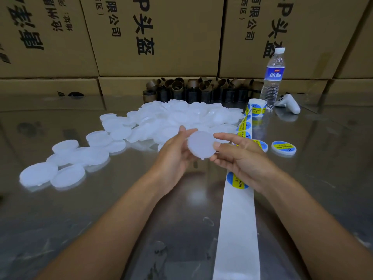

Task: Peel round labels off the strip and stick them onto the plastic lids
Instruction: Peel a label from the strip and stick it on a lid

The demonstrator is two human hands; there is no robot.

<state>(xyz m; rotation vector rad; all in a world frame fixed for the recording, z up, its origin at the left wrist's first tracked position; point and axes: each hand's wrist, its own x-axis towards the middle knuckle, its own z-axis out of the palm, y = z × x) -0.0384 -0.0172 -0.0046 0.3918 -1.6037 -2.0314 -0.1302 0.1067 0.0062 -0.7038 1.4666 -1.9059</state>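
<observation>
Both hands hold one bare white plastic lid [200, 145] above the table. My left hand [175, 152] grips its left edge, my right hand [238, 152] its right edge. A white backing strip [237, 219] runs from the near edge up to the label roll [256, 108]. A blue and yellow round label [237, 181] shows on the strip under my right wrist, and several more lie farther up the strip. One labelled lid [283, 147] lies to the right; a second [262, 145] is partly hidden behind my right hand. A heap of unlabelled lids [177, 118] spreads left and behind.
The table [101, 219] is shiny metal. A water bottle [272, 77] and a white controller [287, 103] stand at the back right. Several cardboard and dark tube cores [197, 89] line the back, in front of stacked cardboard boxes [157, 37].
</observation>
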